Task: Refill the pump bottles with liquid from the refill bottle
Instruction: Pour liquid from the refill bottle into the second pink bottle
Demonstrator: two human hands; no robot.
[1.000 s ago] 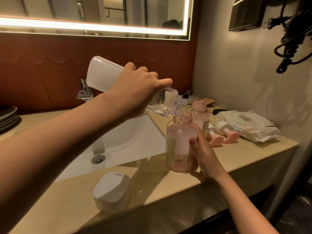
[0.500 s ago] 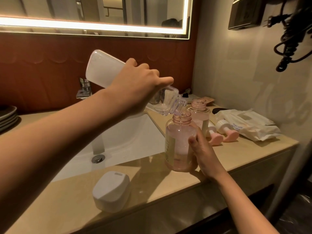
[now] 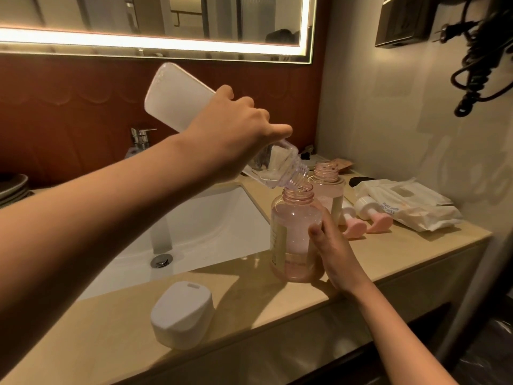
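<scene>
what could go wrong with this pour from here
1. The refill bottle, tilted in the left hand, meets the near pump bottle only at its narrow neck; liquid may miss and run onto the counter.
2. That bottle stands near the counter's front edge, steadied by the right hand; a nudge might tip it.

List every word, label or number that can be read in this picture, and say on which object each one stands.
"PURE" and below it "WET WIPES": blue print on the white wipes packet; the rest of the first line is blurred.
Label on the front pump bottle: seen from its edge, unreadable.
Label on the rear pump bottle: too blurred to read.
The refill bottle and the white cap: no text shows.
</scene>
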